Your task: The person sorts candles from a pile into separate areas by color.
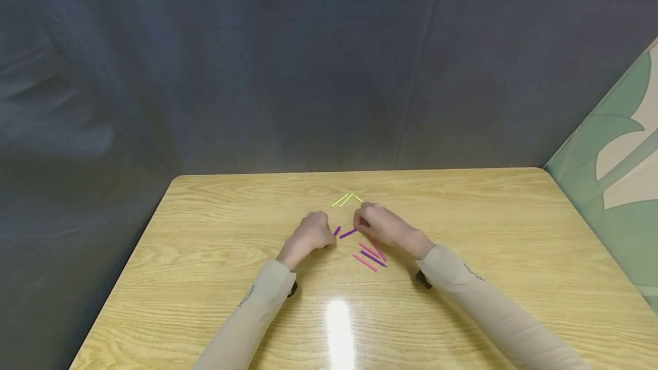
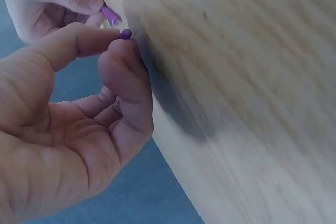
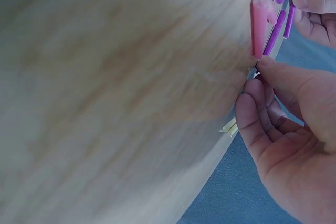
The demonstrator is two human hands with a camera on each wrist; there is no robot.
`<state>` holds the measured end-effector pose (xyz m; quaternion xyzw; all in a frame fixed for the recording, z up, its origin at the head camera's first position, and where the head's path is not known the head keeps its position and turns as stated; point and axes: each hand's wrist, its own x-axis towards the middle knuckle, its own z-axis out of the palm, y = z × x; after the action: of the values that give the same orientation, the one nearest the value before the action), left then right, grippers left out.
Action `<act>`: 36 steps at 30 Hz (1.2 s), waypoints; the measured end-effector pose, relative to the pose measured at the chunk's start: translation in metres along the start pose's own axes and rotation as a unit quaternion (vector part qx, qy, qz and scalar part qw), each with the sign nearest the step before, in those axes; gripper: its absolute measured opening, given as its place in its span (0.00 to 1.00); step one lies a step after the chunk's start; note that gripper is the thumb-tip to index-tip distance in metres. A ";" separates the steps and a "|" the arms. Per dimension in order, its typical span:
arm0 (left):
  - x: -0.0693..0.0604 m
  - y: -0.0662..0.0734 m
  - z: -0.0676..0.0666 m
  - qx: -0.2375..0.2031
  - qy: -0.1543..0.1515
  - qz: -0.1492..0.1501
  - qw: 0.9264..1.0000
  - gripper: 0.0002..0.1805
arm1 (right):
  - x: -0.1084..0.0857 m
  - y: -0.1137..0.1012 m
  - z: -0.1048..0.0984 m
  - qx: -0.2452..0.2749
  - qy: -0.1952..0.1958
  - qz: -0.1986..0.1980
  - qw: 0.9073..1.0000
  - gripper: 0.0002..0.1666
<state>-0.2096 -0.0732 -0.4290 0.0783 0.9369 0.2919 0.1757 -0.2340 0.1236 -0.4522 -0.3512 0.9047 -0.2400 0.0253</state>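
Only partly visible within both hands (image 1: 311, 229) (image 1: 382, 225), two purple sticks (image 1: 337, 230) (image 1: 348, 233).

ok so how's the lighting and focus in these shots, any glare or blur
Head view: bright white glare on the tabletop near the bottom edge; left wrist view: a dark shadow beside the left hand, with soft wood grain; right wrist view: dim, bluish light, the wood grain smeary, the right hand clearer.
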 end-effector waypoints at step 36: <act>0.012 -0.059 -0.044 -0.080 0.020 -0.037 0.996 0.10 | 0.000 0.001 0.004 0.023 0.007 0.027 0.999 0.04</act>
<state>-0.2398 -0.1412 -0.4327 0.0234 0.9163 0.3603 0.1731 -0.2338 0.1221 -0.4564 -0.3241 0.9083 -0.2624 0.0333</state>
